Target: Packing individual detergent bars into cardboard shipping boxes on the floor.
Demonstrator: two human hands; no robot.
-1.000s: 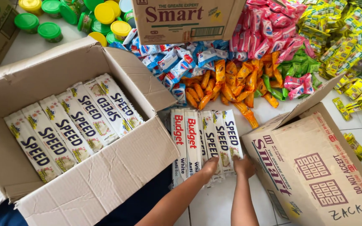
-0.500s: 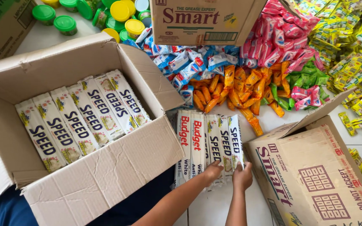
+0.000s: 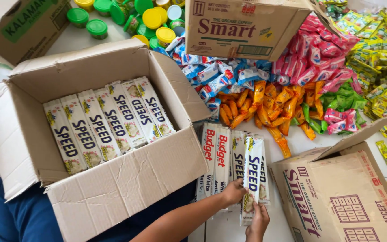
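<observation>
The fingers of the right hand (image 3: pixel 257 222) are being closed around the lower end of a long white soap bar packet (image 3: pixel 252 179), which is being tilted up off the floor on its edge, while the fingers of the left hand (image 3: pixel 233 192) are being curled against the same packet's left side, just above the right hand. The lifted packet is being held at the right end of a short row of flat packets (image 3: pixel 222 161) lying side by side on the white tiled floor (image 3: pixel 222 228), in the gap between two cardboard boxes. To the left, an open box (image 3: pixel 113 188) is being filled: six matching packets (image 3: pixel 108 123) are being kept in one slanted row on its bottom. To the right, a closed carton (image 3: pixel 337 197) is lying on its side. Beyond the row, heaps of orange sachets (image 3: pixel 256 105), blue pouches (image 3: pixel 211 78), pink packs (image 3: pixel 314 56) and yellow packs (image 3: pixel 386 58) are spread over the floor, with green and yellow tubs (image 3: pixel 151 18) near its far edge. Judging by this, one packet is being picked up; a firm two-handed grip and a carry leftward over the box wall would be called for.
</observation>
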